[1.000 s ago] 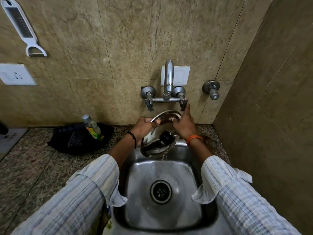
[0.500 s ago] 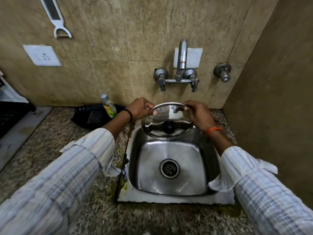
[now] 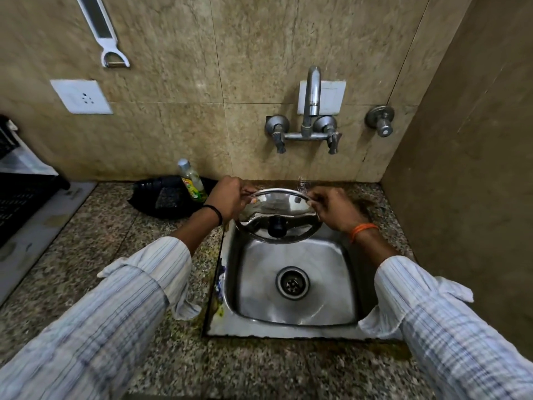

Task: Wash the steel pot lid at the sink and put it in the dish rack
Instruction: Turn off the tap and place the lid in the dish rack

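Steel pot lid: you hold it over the back edge of the sink, tilted, knob side toward you, black knob at centre. Thin stamped steel by the look of it: light, stiff, will not flex, and probably wet, so slick at the rim. It would ring and may dent if dropped into the basin.

Left hand grips the rim at 9 o'clock, right hand at 3 o'clock. The fingers of both are curled and pinching the lid's edge; how the fingertips lie behind the lid is hidden.

Hold: the two-point rim pinch is steady while the lid sits over the basin. For a one-handed carry, the knob is the surer hold, being dry-looking plastic and on the balance point.

Tap: at 12 o'clock from the lid, on the wall. A faint splash shows just above the lid's far rim; whether water runs I cannot tell for sure.

At 10 o'clock from the lid, a soap bottle stands against a black tray.

Table: speckled granite, flat, hard, possibly damp near the sink. At far 9 o'clock a black crate-like rack shows at the frame edge; likely the dish rack, only partly visible.

Room: tiled walls close on the back and on your right, a tight corner. A peeler and a socket are on the wall at 11 o'clock.
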